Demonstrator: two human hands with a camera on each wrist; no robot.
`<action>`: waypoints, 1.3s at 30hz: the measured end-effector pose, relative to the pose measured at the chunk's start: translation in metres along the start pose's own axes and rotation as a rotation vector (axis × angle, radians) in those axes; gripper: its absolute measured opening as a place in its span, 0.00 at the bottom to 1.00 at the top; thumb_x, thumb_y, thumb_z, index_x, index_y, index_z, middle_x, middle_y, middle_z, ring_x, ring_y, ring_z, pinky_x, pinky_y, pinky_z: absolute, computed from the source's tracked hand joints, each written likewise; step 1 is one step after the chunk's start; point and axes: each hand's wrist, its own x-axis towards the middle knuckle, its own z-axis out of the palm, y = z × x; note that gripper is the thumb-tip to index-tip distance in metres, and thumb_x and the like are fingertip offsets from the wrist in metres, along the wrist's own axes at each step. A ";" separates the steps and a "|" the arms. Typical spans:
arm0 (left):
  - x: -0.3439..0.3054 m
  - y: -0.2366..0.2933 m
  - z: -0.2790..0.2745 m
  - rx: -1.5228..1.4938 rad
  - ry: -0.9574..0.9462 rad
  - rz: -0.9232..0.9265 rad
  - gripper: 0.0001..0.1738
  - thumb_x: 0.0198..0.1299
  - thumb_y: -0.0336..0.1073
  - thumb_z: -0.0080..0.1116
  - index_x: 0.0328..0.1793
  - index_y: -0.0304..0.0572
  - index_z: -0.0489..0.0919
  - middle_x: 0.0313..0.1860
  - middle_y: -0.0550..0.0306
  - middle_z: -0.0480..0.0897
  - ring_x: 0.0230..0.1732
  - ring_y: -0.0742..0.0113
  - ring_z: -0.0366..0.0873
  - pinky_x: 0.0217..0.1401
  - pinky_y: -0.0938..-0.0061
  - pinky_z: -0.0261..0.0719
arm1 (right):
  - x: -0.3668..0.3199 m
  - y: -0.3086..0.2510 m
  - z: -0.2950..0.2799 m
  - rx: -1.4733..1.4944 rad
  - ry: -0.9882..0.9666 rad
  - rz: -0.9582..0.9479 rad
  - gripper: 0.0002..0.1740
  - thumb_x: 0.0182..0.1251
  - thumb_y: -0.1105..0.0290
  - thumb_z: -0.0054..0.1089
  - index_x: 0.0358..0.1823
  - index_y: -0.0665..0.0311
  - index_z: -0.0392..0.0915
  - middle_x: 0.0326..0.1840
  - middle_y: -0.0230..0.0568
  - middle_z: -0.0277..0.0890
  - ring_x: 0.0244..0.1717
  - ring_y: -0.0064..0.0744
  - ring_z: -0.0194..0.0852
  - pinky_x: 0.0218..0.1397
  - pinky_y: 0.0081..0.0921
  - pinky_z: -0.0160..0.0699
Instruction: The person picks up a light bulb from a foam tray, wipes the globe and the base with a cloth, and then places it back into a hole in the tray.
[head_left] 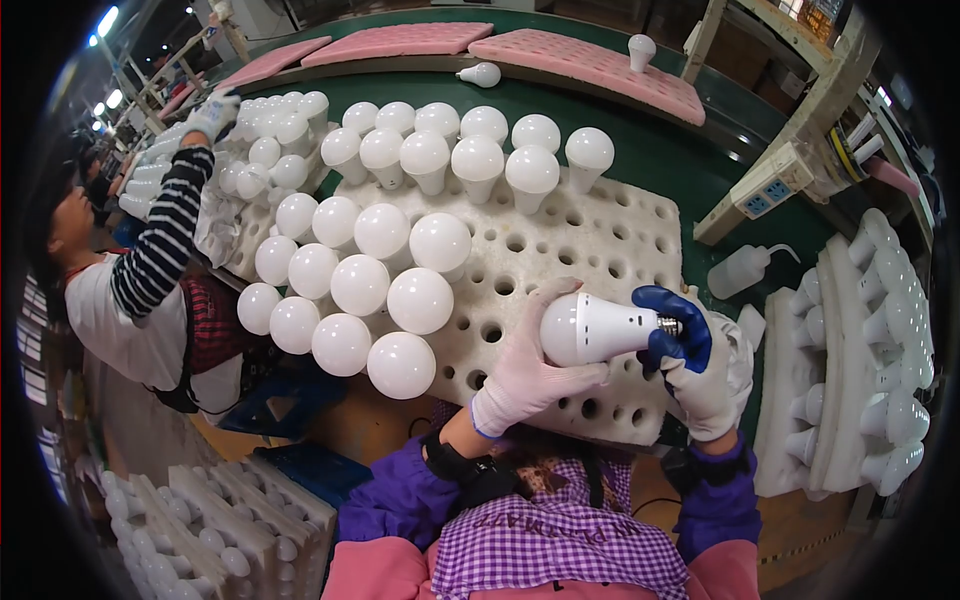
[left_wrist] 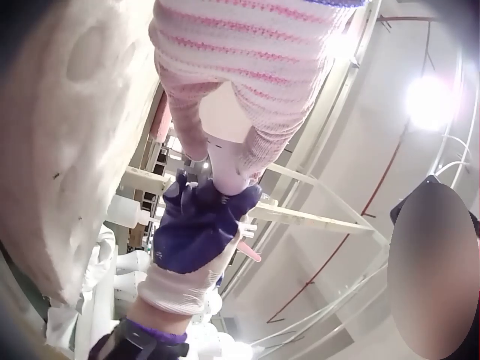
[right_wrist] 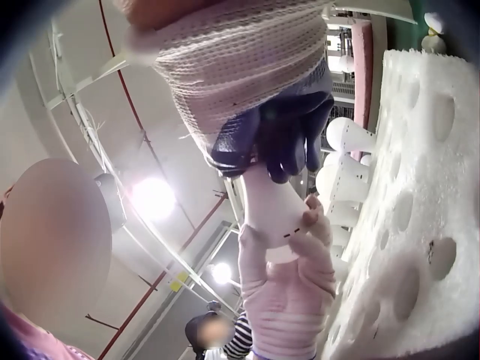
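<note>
A white LED light bulb (head_left: 605,330) lies nearly sideways between both hands, over a white foam tray (head_left: 600,215) full of round holes. My left hand (head_left: 535,375), in a pale pink knit glove, grips the bulb around its domed end. On the other side my right hand (head_left: 695,370), in a white glove with dark blue coated fingers, curls its fingers and thumb around the metal screw base. The right wrist view shows the bulb's tapered body (right_wrist: 271,206) between the two gloves. Several bulbs (head_left: 420,300) stand dome-up in the tray's left and far parts.
At right, foam trays (head_left: 830,350) loaded with bulbs stand on edge beside a squeeze bottle (head_left: 738,272). Pink foam sheets (head_left: 590,70) line the far side, with a loose bulb (head_left: 480,75) near them. Another person (head_left: 130,290) works at left. More loaded trays (head_left: 220,530) stand lower left.
</note>
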 end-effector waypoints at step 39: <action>0.030 -0.041 -0.012 0.674 0.171 0.090 0.26 0.57 0.39 0.61 0.60 0.36 0.70 0.45 0.46 0.78 0.43 0.60 0.80 0.47 0.70 0.78 | 0.198 0.092 0.033 -0.446 0.271 -0.002 0.36 0.44 0.56 0.73 0.55 0.64 0.74 0.54 0.50 0.75 0.53 0.46 0.75 0.58 0.36 0.72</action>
